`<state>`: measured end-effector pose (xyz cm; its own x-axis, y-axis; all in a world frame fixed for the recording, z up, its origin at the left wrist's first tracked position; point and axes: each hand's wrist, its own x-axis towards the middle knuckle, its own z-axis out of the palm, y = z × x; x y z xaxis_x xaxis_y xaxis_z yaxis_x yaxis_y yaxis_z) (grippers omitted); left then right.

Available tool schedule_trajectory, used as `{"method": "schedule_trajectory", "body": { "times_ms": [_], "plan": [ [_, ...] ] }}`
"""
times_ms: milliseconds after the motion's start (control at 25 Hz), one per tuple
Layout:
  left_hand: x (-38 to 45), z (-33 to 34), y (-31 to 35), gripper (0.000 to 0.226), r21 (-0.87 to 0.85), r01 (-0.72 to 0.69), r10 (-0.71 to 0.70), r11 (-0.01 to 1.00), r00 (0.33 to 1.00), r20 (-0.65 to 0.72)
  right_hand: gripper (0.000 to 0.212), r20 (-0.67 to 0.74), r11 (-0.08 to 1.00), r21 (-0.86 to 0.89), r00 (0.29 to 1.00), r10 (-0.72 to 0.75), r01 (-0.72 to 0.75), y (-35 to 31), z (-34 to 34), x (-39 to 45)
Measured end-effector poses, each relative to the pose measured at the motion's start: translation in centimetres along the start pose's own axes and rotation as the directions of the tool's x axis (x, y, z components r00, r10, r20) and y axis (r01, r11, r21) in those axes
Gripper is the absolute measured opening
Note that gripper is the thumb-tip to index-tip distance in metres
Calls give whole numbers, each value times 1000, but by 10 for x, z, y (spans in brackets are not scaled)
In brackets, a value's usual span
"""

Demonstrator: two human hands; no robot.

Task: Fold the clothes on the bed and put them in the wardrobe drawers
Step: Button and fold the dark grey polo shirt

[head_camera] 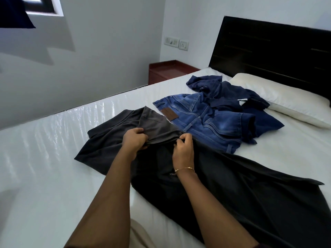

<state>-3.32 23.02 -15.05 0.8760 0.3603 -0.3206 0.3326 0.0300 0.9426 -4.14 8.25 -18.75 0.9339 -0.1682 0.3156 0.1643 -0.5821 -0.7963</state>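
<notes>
Grey garment [157, 125] hem (mid-bed) between both pinching hands [157, 142]

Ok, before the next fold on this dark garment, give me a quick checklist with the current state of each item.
1. Left hand grips the grey fabric edge: ok.
2. Right hand pinches the same edge: ok.
3. Dark garment lies spread on the bed: ok, though its lower part runs out of view.
4. Folding space free of other clothes: not ok, the blue jeans touch the garment's far edge.
5. Navy shirt still unfolded: not ok, crumpled partly over the jeans.
6. Wardrobe drawers ready: cannot tell, not in view.
</notes>
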Motion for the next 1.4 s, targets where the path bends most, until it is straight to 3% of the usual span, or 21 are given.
{"method": "schedule_trajectory", "body": {
  "times_ms": [160, 280, 360, 400, 560, 680, 760, 840, 920, 960, 1040, 1120, 1240, 1320, 1400],
  "plan": [
    [2, -5, -7, 11, 226, -32, 61, 974, 991, -123, 12, 92, 949, -224, 974, -206, 222, 16, -3, -15],
    [-4, -6, -12, 10, 462, -61, 149, 885, 977, -155, 22, 38, 749, -323, 799, -601, 579, 14, -2, -34],
    [-5, -6, -15, 15, 480, -72, 180, 874, 966, -184, 17, 67, 634, -362, 697, -714, 683, 8, -4, -46],
    [-6, -7, -17, 21, 463, -72, 184, 883, 962, -201, 14, 107, 602, -388, 682, -723, 698, 8, -3, -50],
    [-6, -9, -21, 33, 435, -59, 166, 899, 963, -212, 47, 202, 694, -420, 806, -557, 585, 20, -4, -60],
    [-6, -13, -17, 40, 468, -45, 184, 883, 949, -256, 38, 111, 846, -321, 904, -413, 426, 13, -12, -58],
    [-7, -12, -17, 40, 661, -75, 299, 747, 925, -233, 29, 9, 922, -300, 967, -255, 246, 13, -16, -53],
    [-3, -6, -16, 36, 743, -272, 498, 612, 862, -94, 28, -28, 944, -289, 984, -175, 160, 15, -17, -49],
    [1, 5, -16, 33, 687, -515, 596, 512, 789, 148, 51, 32, 964, -257, 998, -60, 66, 12, -17, -46],
    [2, 10, -17, 37, 663, -582, 561, 470, 777, 285, 57, 64, 964, -263, 998, -27, 43, 13, -18, -44],
    [3, 18, -21, 56, 708, -586, 343, 393, 808, 479, 52, 25, 953, -293, 997, -70, 74, 20, -16, -40],
    [5, 21, -27, 77, 806, -514, 170, 293, 858, 485, 28, -24, 933, -347, 993, -112, 97, 27, -18, -38],
    [6, 24, -31, 95, 870, -453, 135, 196, 891, 434, 3, -58, 855, -511, 988, -140, 91, 29, -27, -39],
    [8, 30, -25, 87, 874, -422, 198, 242, 903, 381, 20, -68, 860, -502, 988, -138, 85, 26, -28, -37],
    [16, 34, -18, 67, 856, -394, 349, 335, 896, 275, 26, -91, 883, -460, 984, -154, 96, 24, -28, -27]
  ]
}}
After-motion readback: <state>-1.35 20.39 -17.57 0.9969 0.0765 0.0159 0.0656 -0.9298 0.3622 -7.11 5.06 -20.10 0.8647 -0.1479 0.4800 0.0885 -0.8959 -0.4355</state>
